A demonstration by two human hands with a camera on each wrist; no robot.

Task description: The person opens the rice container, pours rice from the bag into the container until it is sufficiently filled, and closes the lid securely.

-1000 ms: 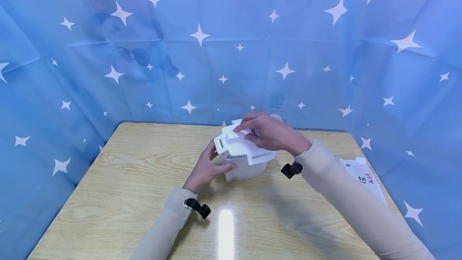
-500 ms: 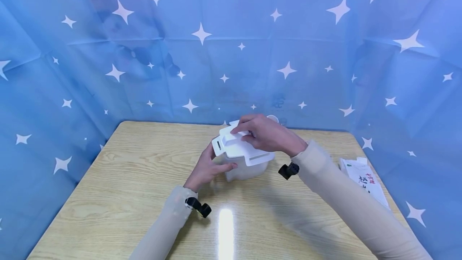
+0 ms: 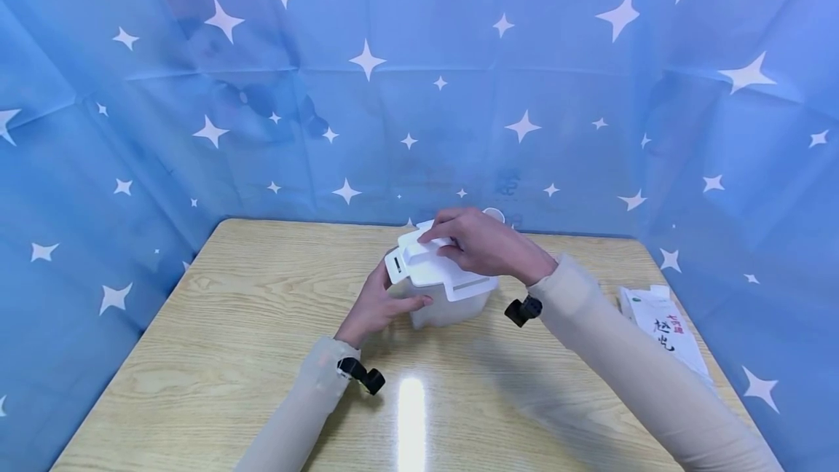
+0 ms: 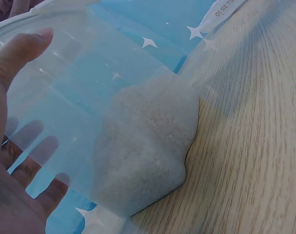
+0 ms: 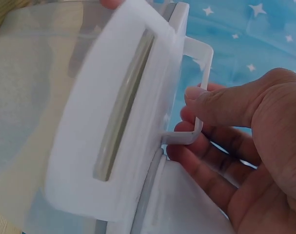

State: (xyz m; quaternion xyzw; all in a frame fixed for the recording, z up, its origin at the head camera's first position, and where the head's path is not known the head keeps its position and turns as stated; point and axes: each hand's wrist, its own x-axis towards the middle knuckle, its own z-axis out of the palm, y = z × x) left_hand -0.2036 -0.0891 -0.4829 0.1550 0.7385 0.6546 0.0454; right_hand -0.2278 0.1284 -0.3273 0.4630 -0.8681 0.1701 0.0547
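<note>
A translucent plastic container [image 3: 448, 313] stands near the middle of the table, with pale rice-like grains [image 4: 143, 146] heaped in its lower part in the left wrist view. On its top sits a white lid [image 3: 434, 274] with slotted flaps sticking out at the sides. My left hand [image 3: 380, 306] grips the container's left side, thumb on the near wall and fingers behind the clear plastic. Above the lid, my right hand [image 3: 481, 240] pinches its raised white handle [image 5: 207, 63] between thumb and fingers. A slotted flap [image 5: 101, 126] fills the middle of the right wrist view.
A white bag [image 3: 668, 326] printed with red and black characters lies at the table's right edge, partly behind the right sleeve. Just beyond the right hand shows a small round white rim [image 3: 494, 214]. Blue star-patterned cloth [image 3: 367, 130] hangs behind the wooden table [image 3: 229, 326].
The lid and right hand have shifted slightly left and down since a second ago, and the lid's tilt differs a little. Both hands keep their hold; over the last half second they barely move.
</note>
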